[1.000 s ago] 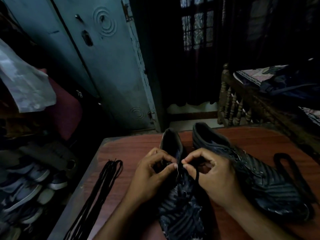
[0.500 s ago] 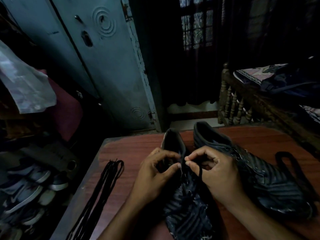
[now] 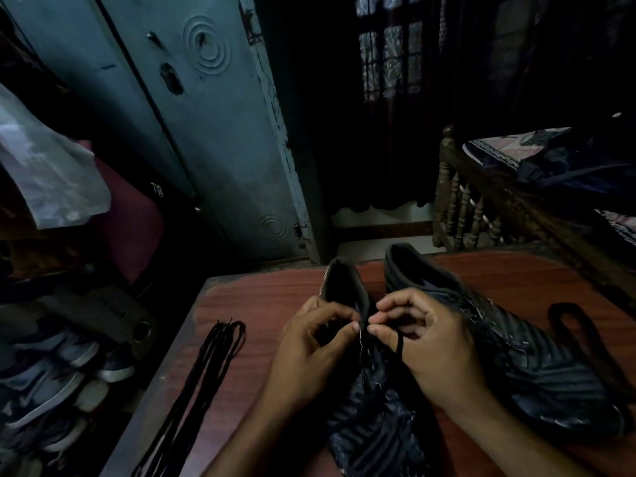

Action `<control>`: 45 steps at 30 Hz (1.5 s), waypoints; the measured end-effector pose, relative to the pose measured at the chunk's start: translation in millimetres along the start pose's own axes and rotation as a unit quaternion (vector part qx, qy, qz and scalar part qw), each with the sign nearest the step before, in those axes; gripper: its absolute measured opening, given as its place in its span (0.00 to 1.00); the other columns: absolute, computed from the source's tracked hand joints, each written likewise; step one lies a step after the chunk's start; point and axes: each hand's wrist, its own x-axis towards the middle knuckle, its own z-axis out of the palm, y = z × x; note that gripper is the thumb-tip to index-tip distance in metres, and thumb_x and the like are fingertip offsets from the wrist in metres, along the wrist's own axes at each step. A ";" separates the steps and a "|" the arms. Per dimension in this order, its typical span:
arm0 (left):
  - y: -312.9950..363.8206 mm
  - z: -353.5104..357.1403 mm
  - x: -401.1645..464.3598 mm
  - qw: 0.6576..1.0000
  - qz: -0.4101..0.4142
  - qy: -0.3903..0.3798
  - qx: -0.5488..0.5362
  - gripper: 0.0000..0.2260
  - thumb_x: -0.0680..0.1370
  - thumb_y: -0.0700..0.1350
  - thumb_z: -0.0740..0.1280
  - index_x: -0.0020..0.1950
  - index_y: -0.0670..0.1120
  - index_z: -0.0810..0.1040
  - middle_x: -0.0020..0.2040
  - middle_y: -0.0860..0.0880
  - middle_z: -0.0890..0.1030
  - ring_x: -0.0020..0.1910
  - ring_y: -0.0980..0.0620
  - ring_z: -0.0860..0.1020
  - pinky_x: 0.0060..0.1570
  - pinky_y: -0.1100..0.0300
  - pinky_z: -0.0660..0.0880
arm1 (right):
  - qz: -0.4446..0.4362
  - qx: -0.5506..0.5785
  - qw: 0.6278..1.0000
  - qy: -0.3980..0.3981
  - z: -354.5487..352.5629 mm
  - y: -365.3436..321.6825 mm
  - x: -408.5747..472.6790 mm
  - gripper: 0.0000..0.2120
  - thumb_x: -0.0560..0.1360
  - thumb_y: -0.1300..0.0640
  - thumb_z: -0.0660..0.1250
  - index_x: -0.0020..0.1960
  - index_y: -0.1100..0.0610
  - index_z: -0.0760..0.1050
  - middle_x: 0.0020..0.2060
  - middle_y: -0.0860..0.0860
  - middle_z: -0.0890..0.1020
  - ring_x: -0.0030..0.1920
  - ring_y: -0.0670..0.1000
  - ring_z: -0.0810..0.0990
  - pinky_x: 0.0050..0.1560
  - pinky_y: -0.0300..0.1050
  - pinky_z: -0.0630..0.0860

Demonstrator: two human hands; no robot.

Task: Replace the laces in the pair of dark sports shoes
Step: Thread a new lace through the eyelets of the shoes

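Note:
Two dark striped sports shoes stand on a reddish wooden table (image 3: 261,304), heels away from me. Over the eyelets of the nearer shoe (image 3: 375,425) my two hands meet. My left hand (image 3: 309,346) has thumb and forefinger pinched at the shoe's top edge. My right hand (image 3: 426,342) pinches a black lace (image 3: 399,346) that loops down under its fingers. The second shoe (image 3: 516,349) lies to the right, untouched. A bundle of black laces (image 3: 203,383) lies stretched out at the table's left side. Another black lace (image 3: 571,325) curls at the right.
A blue-grey metal cupboard (image 3: 192,125) stands behind the table at left. Several sneakers (image 3: 51,383) pile on a rack at lower left. A carved wooden bed frame (image 3: 481,208) with bedding stands at right. The room is dim.
Both hands have stayed at the nearer shoe's eyelets, shifting slightly toward the heel. The lace under the right hand now hangs as a shorter loop.

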 end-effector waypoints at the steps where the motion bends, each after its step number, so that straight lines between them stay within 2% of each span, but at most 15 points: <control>1: -0.5 -0.9 0.2 1.000 0.001 -0.003 0.001 0.02 0.77 0.48 0.73 0.47 0.56 0.84 0.44 0.58 0.78 0.45 0.56 0.77 0.43 0.64 0.72 | 0.003 -0.001 1.000 -0.001 -0.1 -0.6 0.5 0.13 0.69 0.68 0.78 0.44 0.53 0.79 0.39 0.46 0.86 0.41 0.45 0.85 0.45 0.43 0.82; 4: -0.4 -2.3 0.1 1.000 0.002 -0.005 0.017 0.06 0.76 0.44 0.74 0.47 0.56 0.84 0.44 0.59 0.78 0.44 0.58 0.78 0.42 0.68 0.70 | -0.014 -0.025 1.000 0.003 0.2 -2.4 -0.7 0.15 0.68 0.69 0.78 0.42 0.53 0.78 0.37 0.47 0.85 0.40 0.45 0.85 0.46 0.48 0.83; 10: 1.4 -0.2 -1.8 0.999 0.009 0.011 0.044 0.08 0.76 0.42 0.75 0.46 0.56 0.83 0.45 0.59 0.78 0.43 0.57 0.78 0.41 0.68 0.69 | -0.027 -0.030 0.999 -0.001 -0.4 -1.8 -1.1 0.16 0.68 0.68 0.78 0.42 0.49 0.77 0.37 0.47 0.85 0.41 0.46 0.85 0.48 0.54 0.83; 14: 4.0 -2.6 -0.8 0.999 0.019 0.000 0.037 0.06 0.75 0.43 0.74 0.45 0.55 0.82 0.45 0.59 0.78 0.44 0.58 0.77 0.41 0.70 0.68 | -0.025 -0.034 0.999 -0.006 -0.4 -1.2 -0.8 0.19 0.67 0.67 0.79 0.43 0.45 0.78 0.37 0.46 0.85 0.42 0.46 0.86 0.47 0.52 0.83; 19: 2.7 -0.8 -0.9 0.998 0.020 -0.003 0.059 0.07 0.77 0.44 0.74 0.47 0.57 0.81 0.45 0.60 0.77 0.45 0.59 0.77 0.42 0.70 0.68 | -0.029 -0.041 0.998 -0.028 -4.7 -3.2 1.0 0.15 0.67 0.69 0.78 0.42 0.50 0.79 0.37 0.47 0.85 0.41 0.45 0.85 0.48 0.52 0.84; 24: -0.1 -4.4 1.6 1.000 -0.004 -0.012 -0.011 0.07 0.76 0.42 0.76 0.46 0.56 0.85 0.44 0.56 0.79 0.44 0.58 0.78 0.42 0.68 0.71 | -0.033 -0.052 0.996 -0.061 -7.7 -6.3 -0.2 0.15 0.69 0.68 0.76 0.47 0.49 0.81 0.41 0.44 0.85 0.44 0.43 0.85 0.49 0.51 0.84; 28: 0.5 -5.5 2.1 0.999 -0.015 -0.027 -0.039 0.06 0.74 0.47 0.76 0.49 0.56 0.87 0.44 0.57 0.79 0.45 0.59 0.78 0.45 0.66 0.72 | -0.037 -0.055 0.997 -0.039 -8.1 -5.7 1.5 0.15 0.68 0.67 0.78 0.45 0.49 0.81 0.39 0.43 0.86 0.42 0.42 0.86 0.44 0.44 0.84; 31: 0.4 -6.0 2.7 0.999 -0.016 -0.032 -0.033 0.07 0.74 0.48 0.75 0.50 0.58 0.87 0.43 0.60 0.78 0.46 0.60 0.78 0.46 0.67 0.72 | -0.036 -0.051 0.998 -0.023 -6.0 -2.4 1.5 0.16 0.67 0.67 0.79 0.43 0.48 0.81 0.38 0.44 0.86 0.42 0.42 0.86 0.44 0.43 0.84; 34: 3.3 -3.3 2.3 0.999 -0.026 -0.020 -0.019 0.05 0.76 0.45 0.76 0.46 0.56 0.86 0.44 0.57 0.79 0.46 0.58 0.79 0.45 0.65 0.73 | -0.037 -0.047 0.998 -0.019 -4.5 -0.1 0.4 0.16 0.67 0.68 0.79 0.43 0.48 0.81 0.38 0.43 0.86 0.42 0.42 0.86 0.45 0.45 0.84; 37: 7.7 -0.2 0.0 0.999 -0.041 0.000 0.006 0.08 0.76 0.41 0.75 0.42 0.55 0.84 0.44 0.57 0.79 0.45 0.58 0.79 0.43 0.67 0.72 | -0.041 -0.053 0.997 -0.022 -3.7 0.6 -0.3 0.16 0.68 0.67 0.79 0.45 0.47 0.80 0.40 0.42 0.86 0.42 0.42 0.86 0.45 0.47 0.84; 41: 5.7 -3.7 1.5 0.997 -0.059 0.004 -0.042 0.09 0.75 0.39 0.75 0.42 0.54 0.86 0.42 0.55 0.79 0.44 0.58 0.79 0.45 0.66 0.72 | -0.066 -0.071 0.995 -0.020 -3.3 -0.7 -2.3 0.16 0.69 0.66 0.78 0.46 0.47 0.79 0.40 0.41 0.84 0.42 0.41 0.85 0.44 0.47 0.84; 45: 6.7 -2.3 1.8 0.998 -0.040 -0.033 -0.024 0.06 0.74 0.47 0.74 0.47 0.57 0.86 0.44 0.57 0.78 0.46 0.58 0.79 0.47 0.65 0.74 | -0.062 -0.085 0.994 -0.013 -5.9 0.9 0.2 0.18 0.68 0.66 0.79 0.45 0.45 0.79 0.37 0.40 0.84 0.41 0.41 0.85 0.42 0.44 0.84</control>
